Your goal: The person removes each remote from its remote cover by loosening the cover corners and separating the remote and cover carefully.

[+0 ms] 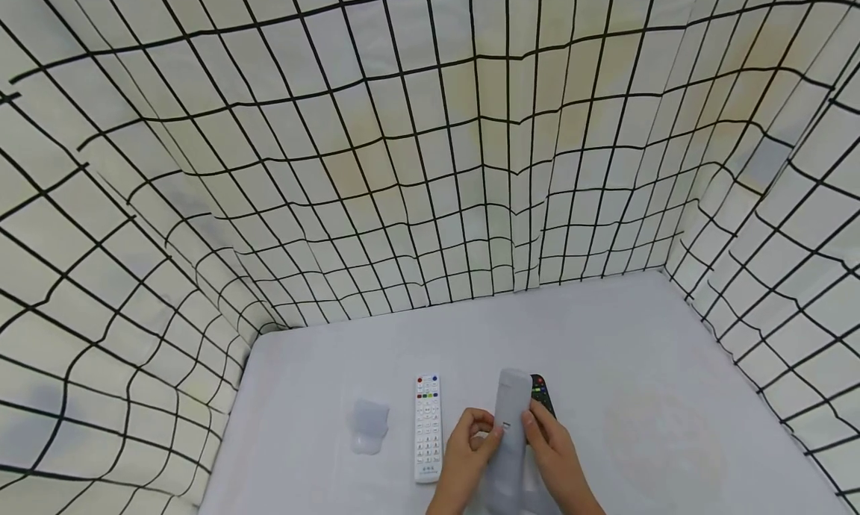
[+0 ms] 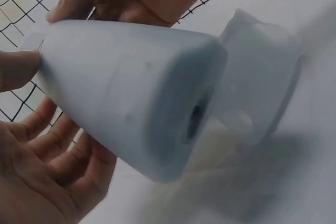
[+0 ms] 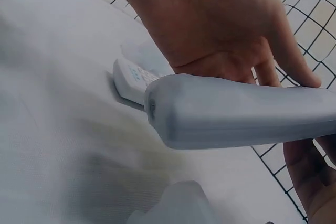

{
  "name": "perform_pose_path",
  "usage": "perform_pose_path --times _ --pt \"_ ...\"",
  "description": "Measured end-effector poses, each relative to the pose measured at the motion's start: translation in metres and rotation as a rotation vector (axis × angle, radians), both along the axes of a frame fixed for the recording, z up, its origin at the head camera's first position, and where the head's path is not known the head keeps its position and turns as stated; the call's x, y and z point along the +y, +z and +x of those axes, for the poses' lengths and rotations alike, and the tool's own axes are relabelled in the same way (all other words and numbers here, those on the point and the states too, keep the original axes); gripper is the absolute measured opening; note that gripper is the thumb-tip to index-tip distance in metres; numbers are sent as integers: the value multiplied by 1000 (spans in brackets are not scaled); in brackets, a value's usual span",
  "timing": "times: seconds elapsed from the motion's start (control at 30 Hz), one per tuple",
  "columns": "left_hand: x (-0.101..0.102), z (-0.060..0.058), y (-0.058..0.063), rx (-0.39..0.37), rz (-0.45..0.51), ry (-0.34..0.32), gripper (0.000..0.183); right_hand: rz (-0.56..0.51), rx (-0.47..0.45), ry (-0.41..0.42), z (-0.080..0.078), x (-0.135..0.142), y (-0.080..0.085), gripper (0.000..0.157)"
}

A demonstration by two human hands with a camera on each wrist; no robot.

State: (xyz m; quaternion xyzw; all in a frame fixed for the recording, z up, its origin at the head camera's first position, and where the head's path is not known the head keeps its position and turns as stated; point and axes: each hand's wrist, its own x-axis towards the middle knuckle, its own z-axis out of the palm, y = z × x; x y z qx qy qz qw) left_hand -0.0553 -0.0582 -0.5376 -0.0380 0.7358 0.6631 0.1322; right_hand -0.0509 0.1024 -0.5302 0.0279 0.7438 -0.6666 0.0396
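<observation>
- Clear plastic piece (image 2: 270,72): on table, below the grey remote's near end.
- Grey remote (image 1: 514,403): between both hands, above table, plain side up, long axis pointing away from person.
- Left hand (image 1: 468,446) pinches its left edge; right hand (image 1: 556,449) its right edge. Neither nearer; both touching.
- White remote (image 1: 428,429): left of grey remote, roughly parallel, buttons up.
- Crumpled plastic (image 1: 369,423): farther left.
- Black remote (image 1: 540,392): just right, partly hidden.
- Containers: none identified.
</observation>
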Motion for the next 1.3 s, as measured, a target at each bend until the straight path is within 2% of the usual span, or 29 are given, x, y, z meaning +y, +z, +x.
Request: perform_pose_path --times 0.13,0.33,0.47,0.6,0.67,0.8,0.9,1.03,1.3 --pt "0 0 0 -28 34 -17 39 20 20 -27 0 -2 -3 40" --pt "-1 1 4 -53 73 7 39 79 48 -85 -3 -6 -4 50" --pt "-3 2 6 -62 122 25 41 150 70 -45 -4 -9 -5 62" --pt "-3 4 5 -34 150 -3 44 265 110 7 -5 -15 -5 81" --pt "-3 4 5 -23 145 -26 45 264 98 2 -5 -16 -6 85" --pt "-2 4 7 16 92 -83 52 204 29 -30 -7 -15 -2 84" --pt "0 3 8 51 65 -109 57 164 21 -40 -9 -14 1 80" --pt "1 3 10 70 87 -101 58 159 60 -29 -11 -12 3 76" --pt "0 3 10 64 165 -52 57 144 184 -33 -11 -10 9 58"
